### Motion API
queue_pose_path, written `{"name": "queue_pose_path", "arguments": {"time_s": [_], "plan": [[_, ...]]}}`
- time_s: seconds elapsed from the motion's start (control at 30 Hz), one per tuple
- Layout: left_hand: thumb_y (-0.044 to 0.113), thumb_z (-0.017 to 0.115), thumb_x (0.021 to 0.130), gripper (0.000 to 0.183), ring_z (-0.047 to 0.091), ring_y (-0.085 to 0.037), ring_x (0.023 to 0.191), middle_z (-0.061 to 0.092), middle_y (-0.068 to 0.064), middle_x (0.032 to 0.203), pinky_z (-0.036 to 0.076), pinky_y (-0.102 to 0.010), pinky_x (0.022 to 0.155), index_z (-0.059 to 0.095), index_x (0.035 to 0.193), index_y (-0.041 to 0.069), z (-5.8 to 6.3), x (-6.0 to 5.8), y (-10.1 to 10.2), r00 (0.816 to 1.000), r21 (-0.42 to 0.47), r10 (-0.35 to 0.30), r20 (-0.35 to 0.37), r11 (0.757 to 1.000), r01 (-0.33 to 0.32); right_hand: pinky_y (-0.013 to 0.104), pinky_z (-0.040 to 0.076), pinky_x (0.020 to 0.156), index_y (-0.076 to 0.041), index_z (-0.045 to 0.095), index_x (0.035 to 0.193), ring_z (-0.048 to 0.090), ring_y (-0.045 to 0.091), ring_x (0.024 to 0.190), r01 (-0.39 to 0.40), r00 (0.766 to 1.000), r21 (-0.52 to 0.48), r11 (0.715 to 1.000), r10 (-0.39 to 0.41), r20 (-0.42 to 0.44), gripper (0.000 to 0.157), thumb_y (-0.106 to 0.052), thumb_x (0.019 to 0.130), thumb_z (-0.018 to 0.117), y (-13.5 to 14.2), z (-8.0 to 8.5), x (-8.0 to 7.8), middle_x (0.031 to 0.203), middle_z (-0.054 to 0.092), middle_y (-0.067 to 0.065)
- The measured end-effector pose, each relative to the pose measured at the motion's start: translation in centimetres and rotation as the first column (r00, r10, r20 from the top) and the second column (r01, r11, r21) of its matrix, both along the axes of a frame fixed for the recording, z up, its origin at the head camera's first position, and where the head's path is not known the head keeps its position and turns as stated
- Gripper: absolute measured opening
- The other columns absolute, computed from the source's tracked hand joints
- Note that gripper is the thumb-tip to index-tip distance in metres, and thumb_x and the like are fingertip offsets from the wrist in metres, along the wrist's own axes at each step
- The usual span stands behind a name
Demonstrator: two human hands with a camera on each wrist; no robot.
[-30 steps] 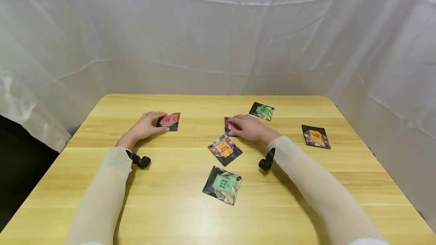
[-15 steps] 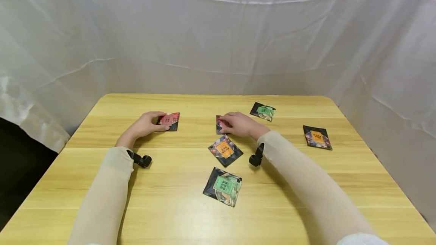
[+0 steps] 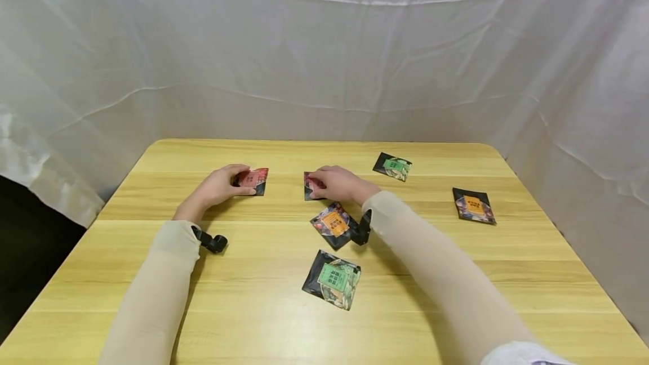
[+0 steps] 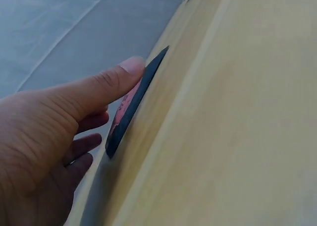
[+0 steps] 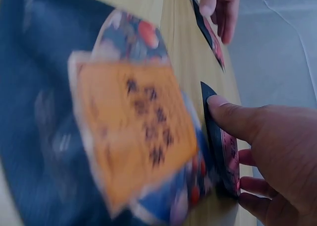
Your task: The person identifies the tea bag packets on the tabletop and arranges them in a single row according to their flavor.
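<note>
At the left of the table, my left hand (image 3: 219, 183) holds a black and red sachet (image 3: 259, 181) by its edges, thumb on the near side and fingers on the far side. In the left wrist view its thumb (image 4: 121, 77) touches the edge of that sachet (image 4: 133, 101). My right hand (image 3: 341, 183) grips a second sachet with a pink-red label (image 3: 308, 187) near the middle, partly hidden under the fingers. The right wrist view shows the thumb (image 5: 230, 114) on that sachet's (image 5: 215, 137) near edge. Both sachets lie at table level.
Just below the right hand lies an orange-labelled sachet (image 3: 332, 222), partly covered by the wrist camera. Nearer me is a green-labelled sachet (image 3: 332, 279). Another green one (image 3: 393, 166) lies at the back, another orange one (image 3: 474, 205) at the right. White cloth (image 3: 324, 72) hangs behind the table.
My right hand has moved left across the table with the pink-red sachet, closer to the left one. The left hand and its sachet have stayed nearly still.
</note>
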State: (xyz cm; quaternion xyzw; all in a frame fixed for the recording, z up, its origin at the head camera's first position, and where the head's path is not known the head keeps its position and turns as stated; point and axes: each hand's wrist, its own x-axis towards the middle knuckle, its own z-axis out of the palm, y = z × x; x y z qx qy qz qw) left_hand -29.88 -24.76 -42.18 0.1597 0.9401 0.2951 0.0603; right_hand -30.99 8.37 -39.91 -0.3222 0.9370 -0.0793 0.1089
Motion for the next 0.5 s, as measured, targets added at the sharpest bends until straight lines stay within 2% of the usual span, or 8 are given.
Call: {"name": "queue_pose_path", "arguments": {"time_s": [0.2, 0.5], "plan": [[0.046, 0.074, 0.085, 0.086, 0.03, -0.044, 0.138, 0.035, -0.025, 0.15, 0.023, -0.058, 0.112, 0.038, 0.149, 0.0, -0.4, 0.0, -0.1, 1.0, -0.02, -0.01, 0.001, 1.0, 0.01, 0.038, 0.038, 0.108, -0.016, 0.042, 0.149, 0.048, 0.024, 0.128, -0.027, 1.0, 0.012, 1.0, 0.027, -0.009, 0.065, -0.049, 0.096, 0.057, -2.4, -0.2, 0.1, 0.142, 0.05, 0.007], [0.042, 0.073, 0.088, 0.085, 0.027, -0.045, 0.139, 0.031, -0.027, 0.152, 0.022, -0.058, 0.113, 0.034, 0.15, -0.001, -0.2, 0.3, -0.1, 0.999, -0.071, -0.016, 0.038, 0.997, 0.019, 0.038, 0.037, 0.109, -0.018, 0.042, 0.15, 0.047, 0.025, 0.129, -0.008, 1.0, 0.027, 1.0, 0.008, -0.008, 0.066, -0.051, 0.096, 0.056, -5.4, -0.3, 0.3, 0.144, 0.048, 0.005]]}}
